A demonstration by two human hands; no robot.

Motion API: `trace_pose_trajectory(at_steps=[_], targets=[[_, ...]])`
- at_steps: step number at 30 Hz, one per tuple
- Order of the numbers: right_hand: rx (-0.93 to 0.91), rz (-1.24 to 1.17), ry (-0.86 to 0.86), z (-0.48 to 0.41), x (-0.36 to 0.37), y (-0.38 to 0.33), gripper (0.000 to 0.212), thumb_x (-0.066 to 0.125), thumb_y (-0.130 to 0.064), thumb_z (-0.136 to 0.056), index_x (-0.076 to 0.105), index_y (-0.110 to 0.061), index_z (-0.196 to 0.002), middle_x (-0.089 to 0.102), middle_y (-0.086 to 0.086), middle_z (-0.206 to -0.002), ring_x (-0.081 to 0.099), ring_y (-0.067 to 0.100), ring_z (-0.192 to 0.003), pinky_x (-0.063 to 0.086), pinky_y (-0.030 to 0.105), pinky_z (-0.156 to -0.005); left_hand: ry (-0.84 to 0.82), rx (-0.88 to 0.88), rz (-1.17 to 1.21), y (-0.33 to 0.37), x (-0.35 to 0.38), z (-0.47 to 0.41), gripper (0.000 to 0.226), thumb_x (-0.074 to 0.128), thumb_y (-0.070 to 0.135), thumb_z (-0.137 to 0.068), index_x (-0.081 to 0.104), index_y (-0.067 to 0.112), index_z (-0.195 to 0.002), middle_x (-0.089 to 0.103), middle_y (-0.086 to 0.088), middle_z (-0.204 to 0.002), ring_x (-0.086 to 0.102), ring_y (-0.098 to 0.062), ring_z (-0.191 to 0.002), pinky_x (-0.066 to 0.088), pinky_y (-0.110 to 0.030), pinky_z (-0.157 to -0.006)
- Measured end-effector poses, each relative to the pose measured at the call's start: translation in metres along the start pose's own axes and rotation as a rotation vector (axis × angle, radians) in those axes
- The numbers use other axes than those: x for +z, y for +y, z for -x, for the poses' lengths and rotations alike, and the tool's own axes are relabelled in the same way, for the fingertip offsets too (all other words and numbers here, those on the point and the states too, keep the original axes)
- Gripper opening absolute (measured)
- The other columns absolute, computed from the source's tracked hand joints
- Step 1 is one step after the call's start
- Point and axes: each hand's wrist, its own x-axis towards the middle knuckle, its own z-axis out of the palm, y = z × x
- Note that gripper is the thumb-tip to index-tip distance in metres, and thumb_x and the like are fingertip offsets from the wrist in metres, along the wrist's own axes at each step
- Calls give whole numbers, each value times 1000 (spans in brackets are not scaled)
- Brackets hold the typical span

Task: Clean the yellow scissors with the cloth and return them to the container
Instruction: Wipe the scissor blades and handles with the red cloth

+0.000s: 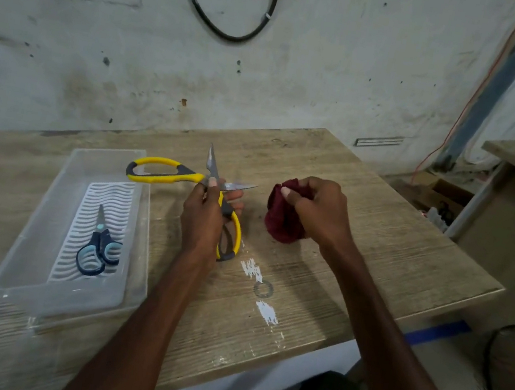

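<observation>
The left hand (203,216) grips the yellow scissors (212,194) at the pivot — blades spread wide past its fingertips. The right hand (317,211) bunches the maroon cloth (280,222) in closed fingers — just beside. The clear container (36,261) lies left of the left hand.

yellow scissors (165,172), maroon cloth (280,222)

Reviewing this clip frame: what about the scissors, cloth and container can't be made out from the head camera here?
- Yellow scissors: the pivot and part of the lower handle are covered by the left hand; whether the blades are clean is too fine to tell.
- Cloth: bunched, with its right side under the right hand, so its full shape is hidden.
- Container: clear walls make the rim hard to trace.
- Blue scissors: blade detail too small.
</observation>
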Motion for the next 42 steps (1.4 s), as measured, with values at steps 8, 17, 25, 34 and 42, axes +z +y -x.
trace_pose_trajectory(at_steps=[8,17,25,34,42], targets=[[-319,150,-91,18,70,-32,31,58,-48,-89,64,-19,-79,60,4,-75,56,21,-78,44,33,-68,129,-80,-56,-12,-1,-6,40,60,61,-83,79,27,-79,76,-2,-79,73,-25,-85,58,-54,-83],[-486,305,8,15,76,-21,20,57,-16,-80,74,-6,-85,57,17,-74,57,34,-68,47,40,-57,195,-30,-177,-10,3,-9,45,61,53,-85,67,21,-55,66,-3,-61,62,-24,-66,57,-55,-75],[-414,355,81,11,74,-22,17,55,-14,-85,69,-5,-80,56,16,-71,54,31,-67,38,34,-56,195,58,-286,-10,2,-6,40,56,45,-94,63,23,-62,72,-15,-82,68,-36,-86,55,-50,-78],[-322,545,84,3,67,-17,13,59,-18,-80,67,-8,-84,56,15,-84,54,36,-81,39,42,-73,153,102,-331,-11,0,-8,44,57,40,-96,59,20,-58,63,-8,-66,63,-33,-73,52,-44,-72],[-478,398,29,20,79,-10,25,60,-4,-80,59,-5,-104,54,14,-96,52,31,-85,41,38,-68,149,29,-294,-7,0,-6,45,52,45,-98,64,23,-61,65,-4,-68,63,-27,-74,52,-48,-78]])
